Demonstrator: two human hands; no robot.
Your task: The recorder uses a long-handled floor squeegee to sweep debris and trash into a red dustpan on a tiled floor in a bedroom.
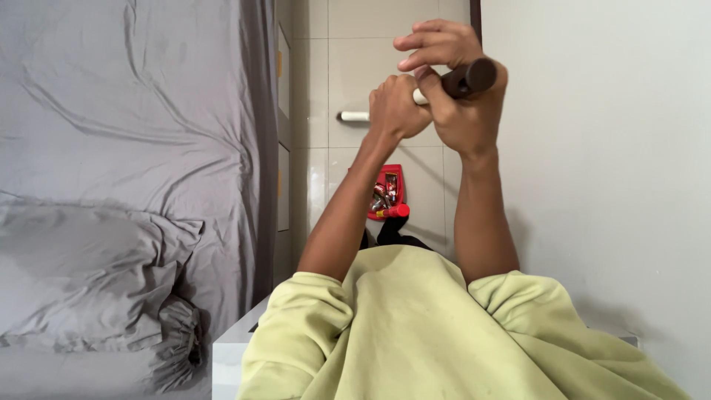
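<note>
Both hands raised above tiled floor [348,44], arms in pale green sleeves [415,333]. Left hand [396,110] clenched around white rod [354,116], grip tight near rod's middle. Right hand [455,89] wrapped around dark brown handle [470,78] at rod's right end, fingers partly lifted. Red tray [388,191] of small items on floor below. Bed [126,148] with grey sheet at left, white wall [600,148] at right.

One tool [444,87]; two hands [396,110]; one red tray [387,191].
</note>
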